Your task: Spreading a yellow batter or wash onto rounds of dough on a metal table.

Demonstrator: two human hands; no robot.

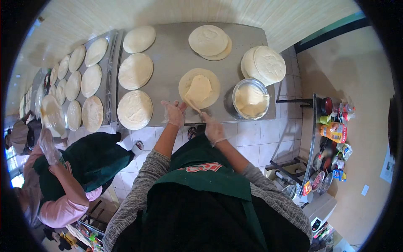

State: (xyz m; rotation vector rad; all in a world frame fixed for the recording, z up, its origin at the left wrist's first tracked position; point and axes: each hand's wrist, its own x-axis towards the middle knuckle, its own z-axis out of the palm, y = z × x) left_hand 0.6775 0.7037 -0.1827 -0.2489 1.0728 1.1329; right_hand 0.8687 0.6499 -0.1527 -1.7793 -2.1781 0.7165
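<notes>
A flat round cake layer lies on the metal table before me, with pale cream over its middle. My right hand, in a clear plastic glove, grips a spatula whose blade rests on the layer's lower left part. At the layer's lower left edge is my gloved left hand, fingers spread; whether it touches the layer I cannot tell. To the right stands a clear tub of cream. Several round layers are stacked behind it, and a smaller overlapping pile lies at the back.
Cream-topped rounds line the left side of my table. More rounds cover the adjoining table. A co-worker in a green apron stands at left, gloved hand by a round. A cluttered shelf stands at right.
</notes>
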